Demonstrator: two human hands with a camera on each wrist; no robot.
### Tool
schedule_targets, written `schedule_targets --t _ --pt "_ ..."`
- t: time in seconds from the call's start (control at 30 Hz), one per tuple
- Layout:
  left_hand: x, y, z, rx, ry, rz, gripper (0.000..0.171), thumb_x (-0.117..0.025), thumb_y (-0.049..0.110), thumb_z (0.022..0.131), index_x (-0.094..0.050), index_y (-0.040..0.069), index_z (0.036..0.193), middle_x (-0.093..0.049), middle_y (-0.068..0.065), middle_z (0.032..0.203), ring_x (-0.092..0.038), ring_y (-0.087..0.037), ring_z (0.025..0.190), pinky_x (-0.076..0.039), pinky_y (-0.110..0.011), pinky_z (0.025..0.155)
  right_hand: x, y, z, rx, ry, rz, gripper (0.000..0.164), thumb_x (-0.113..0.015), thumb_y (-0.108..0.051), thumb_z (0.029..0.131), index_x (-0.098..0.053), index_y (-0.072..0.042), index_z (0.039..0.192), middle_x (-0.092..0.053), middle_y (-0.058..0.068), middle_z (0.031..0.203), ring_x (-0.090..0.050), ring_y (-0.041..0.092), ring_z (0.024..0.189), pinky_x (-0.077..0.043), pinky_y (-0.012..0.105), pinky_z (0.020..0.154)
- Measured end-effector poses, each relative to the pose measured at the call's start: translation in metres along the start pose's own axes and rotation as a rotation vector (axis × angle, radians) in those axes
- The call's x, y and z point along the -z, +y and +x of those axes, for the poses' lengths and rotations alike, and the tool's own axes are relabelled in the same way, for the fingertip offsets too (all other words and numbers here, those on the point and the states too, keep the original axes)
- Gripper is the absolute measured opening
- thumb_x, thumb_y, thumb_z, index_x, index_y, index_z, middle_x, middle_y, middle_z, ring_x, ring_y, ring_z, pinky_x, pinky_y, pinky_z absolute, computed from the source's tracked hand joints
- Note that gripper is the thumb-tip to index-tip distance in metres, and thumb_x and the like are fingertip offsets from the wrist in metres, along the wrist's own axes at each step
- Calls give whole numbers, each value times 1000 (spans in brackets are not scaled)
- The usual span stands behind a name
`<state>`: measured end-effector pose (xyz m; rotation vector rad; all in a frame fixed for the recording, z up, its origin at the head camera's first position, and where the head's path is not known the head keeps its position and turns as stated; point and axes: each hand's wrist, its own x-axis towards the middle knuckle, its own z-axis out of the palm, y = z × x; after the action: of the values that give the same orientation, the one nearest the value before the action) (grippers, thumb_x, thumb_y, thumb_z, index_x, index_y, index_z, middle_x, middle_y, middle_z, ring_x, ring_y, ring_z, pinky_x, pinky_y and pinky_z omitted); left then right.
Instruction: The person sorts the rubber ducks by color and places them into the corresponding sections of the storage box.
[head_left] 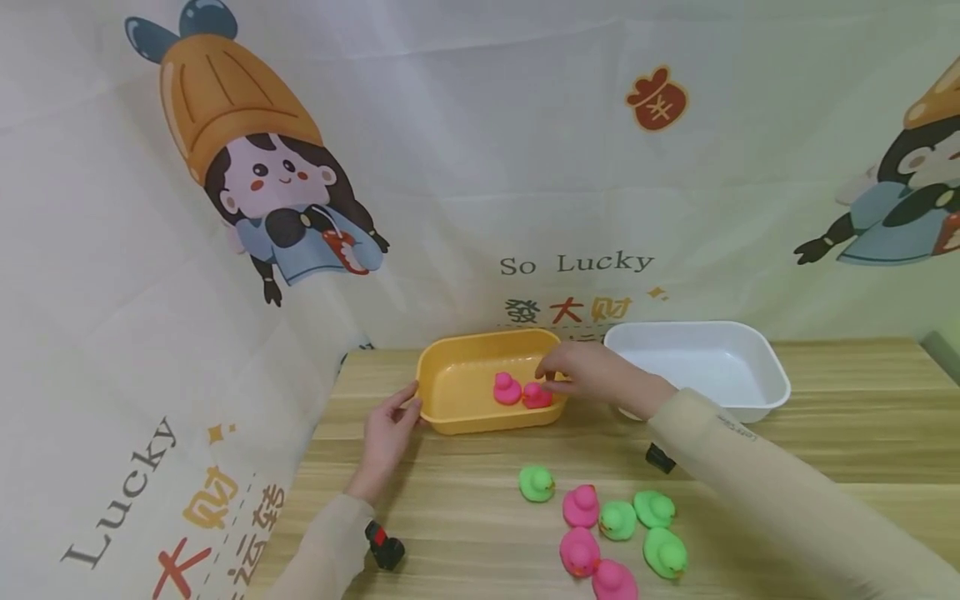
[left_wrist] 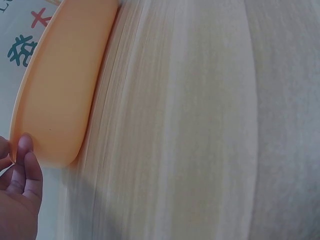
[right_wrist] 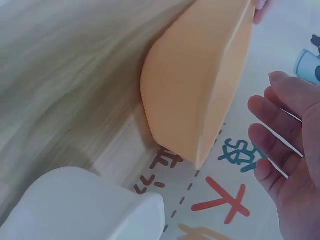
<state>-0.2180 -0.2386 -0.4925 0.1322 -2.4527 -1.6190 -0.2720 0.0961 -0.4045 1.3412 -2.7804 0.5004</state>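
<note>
An orange-yellow plastic basin [head_left: 457, 375] stands at the back of the table with two pink rubber ducks inside, one [head_left: 507, 389] beside the other [head_left: 537, 395]. At its left end my left hand [head_left: 386, 437] pinches the rim between thumb and fingers; the left wrist view shows these fingers [left_wrist: 33, 172] against the outer wall. My right hand [head_left: 592, 375] hovers over the basin's right end, near the right-hand duck. Seen from the right wrist, that hand [right_wrist: 290, 145] has loosely bent, spread fingers with nothing in them.
A white basin [head_left: 697, 367] stands to the right, partly behind the right forearm. Several green ducks [head_left: 666, 552] and three pink ducks [head_left: 581, 506] lie on the wooden table [head_left: 450, 517] in front. A printed cloth [head_left: 465, 150] hangs behind and along the left.
</note>
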Motion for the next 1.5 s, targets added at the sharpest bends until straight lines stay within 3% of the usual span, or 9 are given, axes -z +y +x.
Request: schedule_targets --t 0.37,0.63,0.8,1.1,1.27,1.5 --pt "0 -1 2 -2 -1 6 36 -61 5 104 -62 -3 140 -74 -25 104 -72 -25 79 -54 -15 66 0 -8 -44 23 -8 44 13 -76 -20 97 -79 -15 109 -75 -3 102 -67 16 97 -59 38 90" --pt "-1 -4 3 4 -5 4 37 -61 6 104 -62 -3 140 -73 -26 107 -70 -17 77 -53 -14 64 -14 -7 -75 98 -8 74 11 -77 -16 95 -77 -12 106 -74 -4 98 -66 14 90 -59 32 82" --pt "0 -3 3 9 -4 -13 37 -61 5 104 -61 -4 140 -72 -27 111 -69 -16 77 -55 -14 67 -24 -9 -89 135 -58 157 18 -77 -16 95 -77 -10 112 -75 0 105 -67 14 96 -58 31 86" --pt "0 0 2 22 -13 -18 37 -60 3 104 -60 -5 141 -70 -29 116 -70 -19 80 -57 -16 71 -35 -17 -97 110 -199 245 27 -72 -31 99 -76 -14 119 -72 -8 113 -63 9 107 -55 32 95" --pt "0 -1 1 22 -18 -16 37 -60 3 105 -60 -5 141 -69 -29 118 -70 -18 80 -56 -16 71 -41 -18 -97 130 -214 229 21 -74 -31 98 -77 -18 116 -72 -12 110 -64 8 107 -55 32 96" --pt "0 -3 2 24 -17 -22 37 -60 5 105 -60 -3 141 -70 -28 117 -70 -16 79 -56 -17 70 -47 -15 -95 135 -216 274 18 -75 -27 97 -78 -18 112 -71 -12 104 -60 3 95 -55 25 86"
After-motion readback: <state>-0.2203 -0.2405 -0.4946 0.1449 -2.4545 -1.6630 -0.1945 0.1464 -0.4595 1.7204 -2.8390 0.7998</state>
